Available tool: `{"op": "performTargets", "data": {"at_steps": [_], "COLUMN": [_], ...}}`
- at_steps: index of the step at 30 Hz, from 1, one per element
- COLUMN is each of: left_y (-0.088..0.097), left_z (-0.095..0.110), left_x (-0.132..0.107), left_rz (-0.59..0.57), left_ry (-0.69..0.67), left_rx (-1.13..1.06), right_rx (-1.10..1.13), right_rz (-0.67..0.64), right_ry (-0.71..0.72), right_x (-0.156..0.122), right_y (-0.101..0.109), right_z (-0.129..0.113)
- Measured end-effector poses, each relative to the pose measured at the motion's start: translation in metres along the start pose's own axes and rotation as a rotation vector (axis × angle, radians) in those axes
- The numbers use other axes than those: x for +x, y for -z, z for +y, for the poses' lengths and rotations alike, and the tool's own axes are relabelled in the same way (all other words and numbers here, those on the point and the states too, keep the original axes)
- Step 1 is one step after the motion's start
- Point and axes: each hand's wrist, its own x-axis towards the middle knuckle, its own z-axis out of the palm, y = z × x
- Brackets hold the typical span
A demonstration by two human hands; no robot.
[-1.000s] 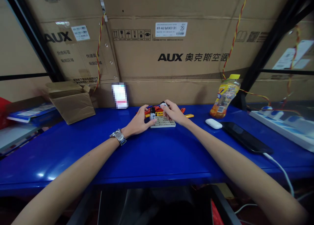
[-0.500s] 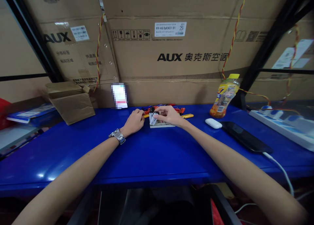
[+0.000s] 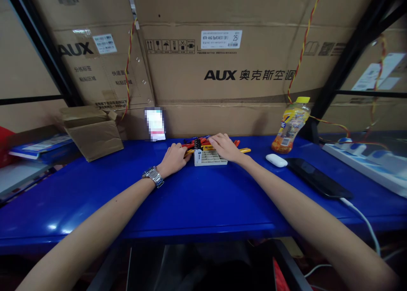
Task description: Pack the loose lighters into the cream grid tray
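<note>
A white grid tray [image 3: 211, 164] with many small compartments lies between my hands. Along its left side stands a row of small white pieces with black tops [image 3: 197, 155]; their kind is too small to make out. Behind the tray is a loose pile of red, blue and yellow pens [image 3: 190, 145]. My left hand [image 3: 173, 160], a metal watch at its wrist, rests on the table left of the tray, its fingers closed on a yellow pen [image 3: 190, 151]. Over the tray's back right edge my right hand [image 3: 226, 148] reaches to the pens with fingers stretched out; its fingertips are partly hidden.
A brown open carton [image 3: 93, 134] and a lit phone screen [image 3: 155, 125] stand at the back left. To the right are a drink bottle [image 3: 291, 126], a white earphone case [image 3: 276, 160], a charging black phone [image 3: 318, 176] and a power strip [image 3: 365, 164]. Large cardboard boxes [image 3: 248, 87] wall the back.
The white piece formerly tilted in my right hand's fingers is released, and one stands upright at the tray's left front. My right hand has moved back and right; the compartments are uncovered.
</note>
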Motion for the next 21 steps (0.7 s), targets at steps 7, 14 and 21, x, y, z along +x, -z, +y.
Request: {"op": "performTargets", "data": {"at_steps": [7, 14, 21], "left_y": [0.005, 0.005, 0.004], "left_z": [0.002, 0.010, 0.009], "left_x": [0.000, -0.001, 0.000], "left_rz": [-0.080, -0.170, -0.211], "left_ry": [-0.029, 0.021, 0.052], "left_rx": [-0.018, 0.074, 0.084], "right_rx": [-0.316, -0.333, -0.359], "right_rz": [-0.198, -0.249, -0.301], "right_ry": [-0.122, -0.050, -0.098], "right_x": [-0.006, 0.001, 0.004], "right_y": [-0.005, -0.008, -0.012], "right_z": [0.016, 0.008, 0.009]}}
